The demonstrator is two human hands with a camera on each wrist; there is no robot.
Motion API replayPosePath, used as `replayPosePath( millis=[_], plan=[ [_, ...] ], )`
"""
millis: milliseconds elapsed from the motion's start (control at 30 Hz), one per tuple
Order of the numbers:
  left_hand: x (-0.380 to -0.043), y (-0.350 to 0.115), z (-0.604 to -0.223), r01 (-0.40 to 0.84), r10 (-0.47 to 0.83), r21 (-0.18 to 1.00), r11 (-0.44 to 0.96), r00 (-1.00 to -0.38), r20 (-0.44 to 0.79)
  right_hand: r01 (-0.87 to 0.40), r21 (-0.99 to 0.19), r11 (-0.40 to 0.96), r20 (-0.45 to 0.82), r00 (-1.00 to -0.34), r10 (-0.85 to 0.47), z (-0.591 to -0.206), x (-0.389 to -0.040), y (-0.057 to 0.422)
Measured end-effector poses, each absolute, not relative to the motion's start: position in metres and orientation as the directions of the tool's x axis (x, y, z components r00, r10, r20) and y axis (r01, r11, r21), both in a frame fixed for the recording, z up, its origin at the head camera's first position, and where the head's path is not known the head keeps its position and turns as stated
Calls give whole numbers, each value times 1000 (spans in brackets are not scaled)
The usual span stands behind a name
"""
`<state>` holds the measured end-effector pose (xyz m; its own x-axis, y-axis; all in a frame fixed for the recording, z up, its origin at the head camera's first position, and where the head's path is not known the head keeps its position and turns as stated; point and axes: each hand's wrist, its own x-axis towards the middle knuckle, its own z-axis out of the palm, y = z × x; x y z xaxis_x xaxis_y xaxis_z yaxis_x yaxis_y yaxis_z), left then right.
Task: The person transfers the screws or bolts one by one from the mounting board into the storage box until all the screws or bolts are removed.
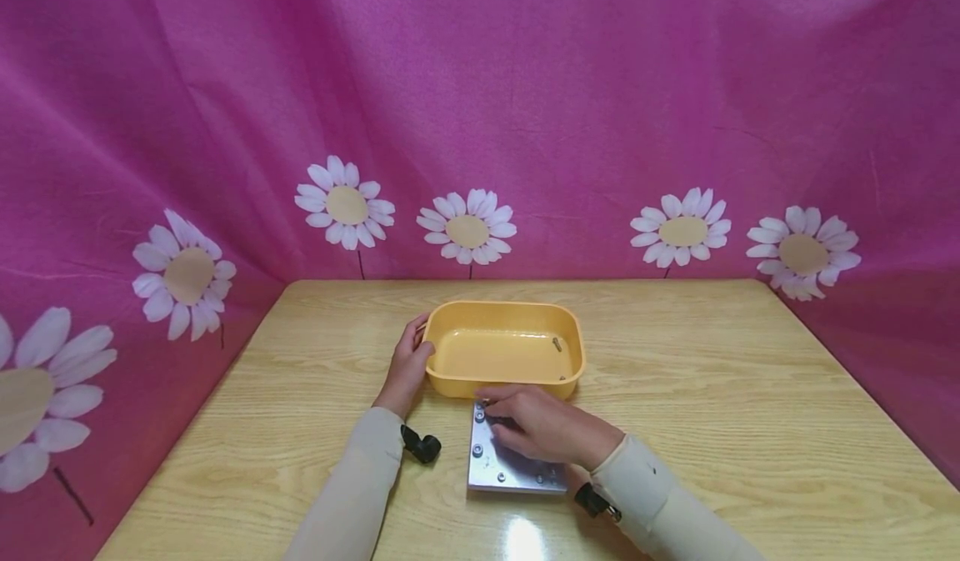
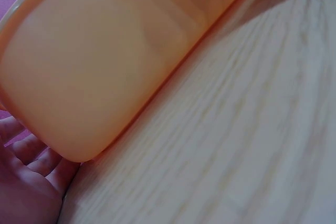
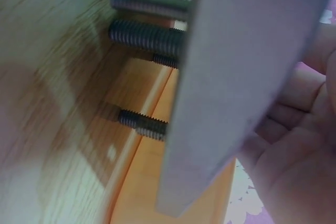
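Observation:
My left hand (image 1: 408, 363) holds the left end of a yellow plastic bin (image 1: 504, 390), its thumb at the rim. In the left wrist view its fingers (image 2: 32, 153) lie against the bin's outer wall. My right hand (image 1: 536, 423) is over a metal plate (image 1: 517, 479), pinching a bolt (image 1: 485, 403) at the far left corner; the fingers partly hide it. Other socket-head bolts (image 1: 477, 450) sit along the plate's left and near edges. Below the plate, threaded bolt shanks (image 3: 144, 124) stick out in the right wrist view.
Inside the bin lie a loose bolt (image 1: 557, 343) and a smaller metal piece (image 1: 562, 378). The plate is close to the bin's near wall. A wood-grain table (image 1: 712, 394) carries everything, with a pink flowered cloth (image 1: 570, 111) hanging behind and at the sides.

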<state>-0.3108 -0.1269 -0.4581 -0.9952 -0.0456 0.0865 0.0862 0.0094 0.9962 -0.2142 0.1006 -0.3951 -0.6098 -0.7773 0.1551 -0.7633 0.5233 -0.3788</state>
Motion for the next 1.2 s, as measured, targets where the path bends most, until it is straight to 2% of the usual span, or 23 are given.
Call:
replayPosePath(
  millis=[333, 1200],
  plan=[
    [-310, -127, -458, 75, -38, 997, 14, -996, 76, -752, -371, 545, 126, -622, -772, -395, -213, 100],
    [-310, -127, -458, 81, -44, 997, 11, -996, 82, -750, -412, 518, 180, -624, -760, -390, -213, 102]
  ],
)
